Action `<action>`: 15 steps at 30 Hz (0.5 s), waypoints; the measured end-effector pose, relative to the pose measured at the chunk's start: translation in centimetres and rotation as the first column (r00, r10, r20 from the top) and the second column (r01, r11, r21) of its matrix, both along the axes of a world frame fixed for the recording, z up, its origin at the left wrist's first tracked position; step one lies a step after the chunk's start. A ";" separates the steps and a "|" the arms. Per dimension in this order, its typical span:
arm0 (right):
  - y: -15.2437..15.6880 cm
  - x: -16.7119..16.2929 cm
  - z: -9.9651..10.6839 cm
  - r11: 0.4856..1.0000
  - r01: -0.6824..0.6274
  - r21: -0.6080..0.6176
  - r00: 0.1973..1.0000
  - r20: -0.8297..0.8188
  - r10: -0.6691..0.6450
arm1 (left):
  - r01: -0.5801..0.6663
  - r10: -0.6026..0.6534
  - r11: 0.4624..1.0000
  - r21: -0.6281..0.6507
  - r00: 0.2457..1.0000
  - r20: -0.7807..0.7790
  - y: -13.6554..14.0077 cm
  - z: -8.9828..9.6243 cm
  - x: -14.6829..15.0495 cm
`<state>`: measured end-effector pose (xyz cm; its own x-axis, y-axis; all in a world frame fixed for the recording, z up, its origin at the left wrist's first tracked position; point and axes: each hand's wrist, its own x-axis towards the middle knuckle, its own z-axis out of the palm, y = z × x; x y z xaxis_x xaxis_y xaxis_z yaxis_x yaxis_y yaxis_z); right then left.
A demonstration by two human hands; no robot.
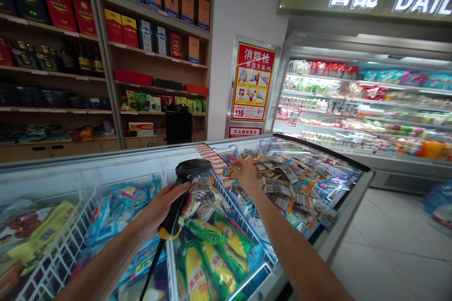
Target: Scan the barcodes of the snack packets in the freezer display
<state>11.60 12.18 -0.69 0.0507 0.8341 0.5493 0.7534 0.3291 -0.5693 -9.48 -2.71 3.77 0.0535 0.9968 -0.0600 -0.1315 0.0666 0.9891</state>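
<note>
Scanner (193,166), black, handheld: left hand (173,202) wrapped round its grip, long axis leaning, head uppermost toward the freezer's (123,164) far edge. Small packet (229,171): right of scanner head, at fingertips of right hand (246,175), the nearer; fingers drawn in, whether pinching cannot tell. Barcoded packets (282,183): heaped toward freezer's right edge. Writing: poster (253,82), "消防栓 使用方法", "119"; overhead sign (391,0), "日配", "DAIL", cut off.

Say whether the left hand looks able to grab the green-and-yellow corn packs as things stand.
Probably not: the left hand is wrapped around the black scanner. The corn packs lie close by with their tops uncovered, so the occupied grip seems the main obstacle.
</note>
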 end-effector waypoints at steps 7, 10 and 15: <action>-2.2 -7.9 -0.9 0.914 -0.276 -0.298 0.890 0.281 0.360 | -0.040 0.040 0.999 0.010 0.999 0.026 0.0 0.1 -0.1; -2.1 -8.2 -0.8 0.906 -0.175 -0.386 0.865 0.379 0.329 | -0.024 0.024 0.999 0.024 1.000 0.007 0.0 0.1 -0.2; -2.3 -6.7 -0.2 0.866 -0.086 -0.492 0.822 0.456 0.341 | -0.005 0.005 1.000 0.007 1.000 0.013 0.0 0.0 -0.1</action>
